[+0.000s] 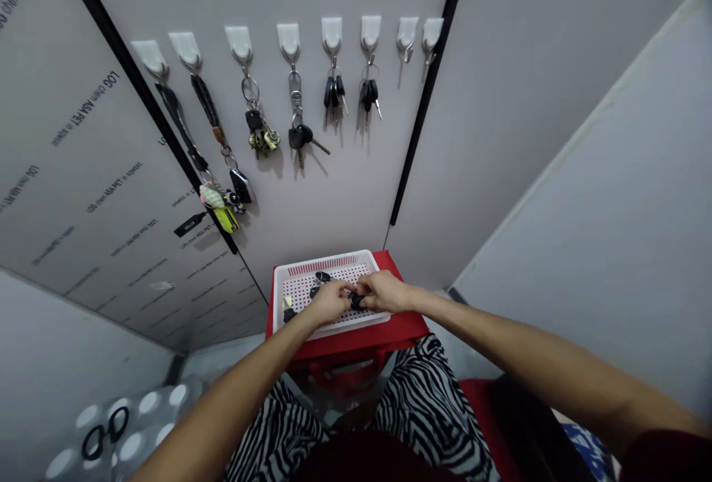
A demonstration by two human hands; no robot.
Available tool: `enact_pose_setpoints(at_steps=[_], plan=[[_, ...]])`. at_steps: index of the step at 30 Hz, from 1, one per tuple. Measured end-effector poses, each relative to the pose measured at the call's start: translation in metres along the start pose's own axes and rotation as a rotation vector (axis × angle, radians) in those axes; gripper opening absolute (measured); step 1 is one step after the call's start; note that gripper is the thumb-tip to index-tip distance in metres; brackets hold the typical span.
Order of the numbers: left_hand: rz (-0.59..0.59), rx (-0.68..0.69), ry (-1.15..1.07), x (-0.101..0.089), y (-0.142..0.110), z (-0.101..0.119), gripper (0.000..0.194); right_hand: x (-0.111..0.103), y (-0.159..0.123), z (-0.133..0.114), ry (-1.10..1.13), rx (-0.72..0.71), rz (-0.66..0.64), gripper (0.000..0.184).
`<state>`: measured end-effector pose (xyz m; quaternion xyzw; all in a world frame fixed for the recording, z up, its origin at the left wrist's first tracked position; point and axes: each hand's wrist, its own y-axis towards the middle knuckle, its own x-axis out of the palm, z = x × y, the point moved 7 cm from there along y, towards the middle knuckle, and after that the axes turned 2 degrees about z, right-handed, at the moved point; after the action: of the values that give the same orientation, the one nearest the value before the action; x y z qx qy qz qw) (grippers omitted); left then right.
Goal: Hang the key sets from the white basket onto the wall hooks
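My left hand [331, 302] and my right hand [386, 291] meet over the right half of a white perforated plastic basket [279, 282]. Between their fingertips is a small bunch of black-headed keys [354, 301], pinched from both sides; the fingers hide part of it. More black keys [322, 276] lie at the back of the basket, left of the hands. In its front left corner sits another dark key [288, 314] with a pale yellowish tag [288, 302].
The basket rests on a red box-like surface [394, 328] before my knees. Several white hooks [289, 41] line the wall ahead; key bunches [300, 136] and two dark straps [207, 102] hang from them. Black scissors [93, 443] lie on white-capped bottles [131, 446] at lower left.
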<state>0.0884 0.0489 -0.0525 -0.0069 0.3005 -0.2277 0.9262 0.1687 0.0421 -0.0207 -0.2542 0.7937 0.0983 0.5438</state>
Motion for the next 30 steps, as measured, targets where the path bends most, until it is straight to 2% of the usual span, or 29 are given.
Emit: enact_pose_setpoints(at_steps=[3, 6, 10, 13, 15, 19, 22, 24, 27, 30], plan=[[0.048, -0.036, -0.314, -0.008, 0.002, 0.004, 0.025, -0.011, 0.0, 0.004, 0.163, 0.02, 0.12, 0.009], [0.104, 0.034, -0.474, -0.023, 0.001, 0.02, 0.02, -0.019, 0.001, 0.007, 0.402, 0.033, 0.181, 0.008], [0.165, 0.097, -0.42, -0.04, 0.0, 0.039, 0.012, -0.025, 0.005, 0.008, 0.643, 0.03, 0.177, 0.01], [0.189, 0.131, -0.336, -0.049, 0.003, 0.049, 0.006, -0.035, 0.006, 0.007, 0.699, 0.027, 0.2, 0.009], [0.217, 0.145, -0.298, -0.057, 0.005, 0.055, 0.005, -0.048, 0.003, 0.006, 0.637, 0.031, 0.272, 0.007], [0.264, 0.134, -0.216, -0.073, 0.012, 0.072, 0.01, -0.081, -0.009, -0.004, 0.503, -0.021, 0.503, 0.015], [0.282, 0.166, -0.216, -0.082, 0.016, 0.099, 0.009, -0.097, -0.013, -0.013, 0.592, -0.088, 0.531, 0.016], [0.313, 0.198, -0.264, -0.089, 0.018, 0.122, 0.006, -0.115, -0.015, -0.014, 0.637, -0.085, 0.602, 0.018], [0.353, 0.274, -0.369, -0.101, 0.022, 0.162, 0.003, -0.153, -0.019, -0.01, 0.687, -0.063, 0.766, 0.019], [0.408, 0.395, -0.415, -0.117, 0.026, 0.205, 0.004, -0.196, -0.019, -0.008, 0.814, -0.048, 0.855, 0.016]])
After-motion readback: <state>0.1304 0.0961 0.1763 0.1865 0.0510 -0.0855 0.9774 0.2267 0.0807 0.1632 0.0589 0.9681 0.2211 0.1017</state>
